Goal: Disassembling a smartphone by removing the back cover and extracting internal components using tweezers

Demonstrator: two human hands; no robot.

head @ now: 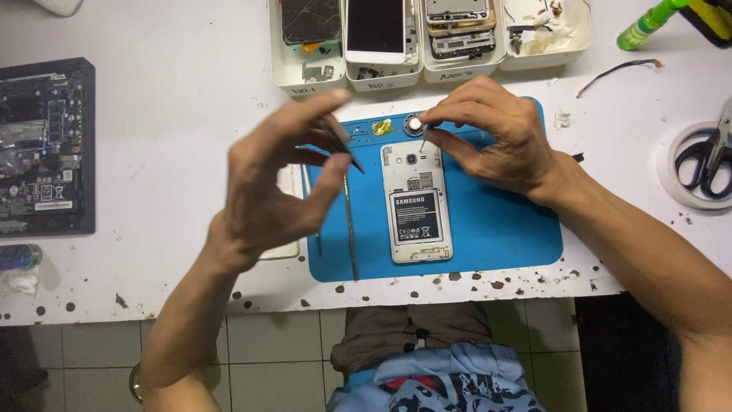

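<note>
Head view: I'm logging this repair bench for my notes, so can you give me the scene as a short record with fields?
Surface: white table with a blue mat
Centre item: phone lying back-up on the mat, rear cover off, battery showing
Left hand: raised above the mat's left edge, pinching dark tweezers
Right hand: at the phone's top end, fingertips on a small pin-like part too small to identify
Near right hand: small round metal part
Back row: four white trays of phone parts
Right edge: scissors
Left edge: open laptop board

hands [267, 183]: 2 | bins [308, 76]: 4 | opened phone [415, 202]: 1 | blue mat [496, 221]: 1 | scissors [709, 156]: 1
</note>
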